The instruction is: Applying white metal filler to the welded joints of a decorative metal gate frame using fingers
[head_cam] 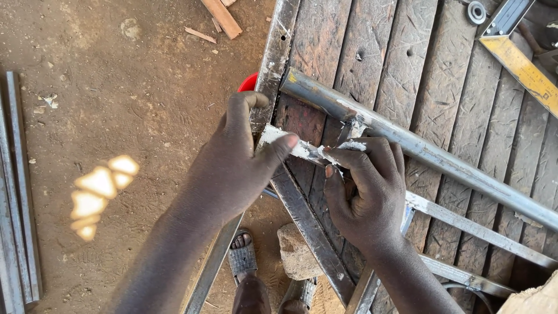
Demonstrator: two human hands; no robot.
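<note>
Near the middle of the frame both hands work on a narrow white-smeared metal strip (302, 150) that lies across the edge of a worn plank workbench (407, 75). The left hand (232, 168) is closed on the strip's left end, thumb pressed on top and fingers curled over the bench's rusty steel edge rail (273, 64); the right hand (366, 192) is pinched on the strip just to the right, forefinger and thumb bearing down where pale paste or filler coats the metal. The step in hand looks like holding the strip steady and rubbing or pressing the white material along it, and the grip suggests that any further move calls for firm downward pressure so the piece does not slide on the rail. Just above the hands a round grey steel pipe (418, 148) runs diagonally toward the right edge, dull and scuffed, with a whitish patch where it meets the strip. Thin flat bars (476, 229) lie at lower right. A yellow square ruler (523, 67) and a small metal washer (476, 11) sit at upper right. Below, on bare dirt, are a rough stone (296, 253) and a sandalled foot (241, 256).
</note>
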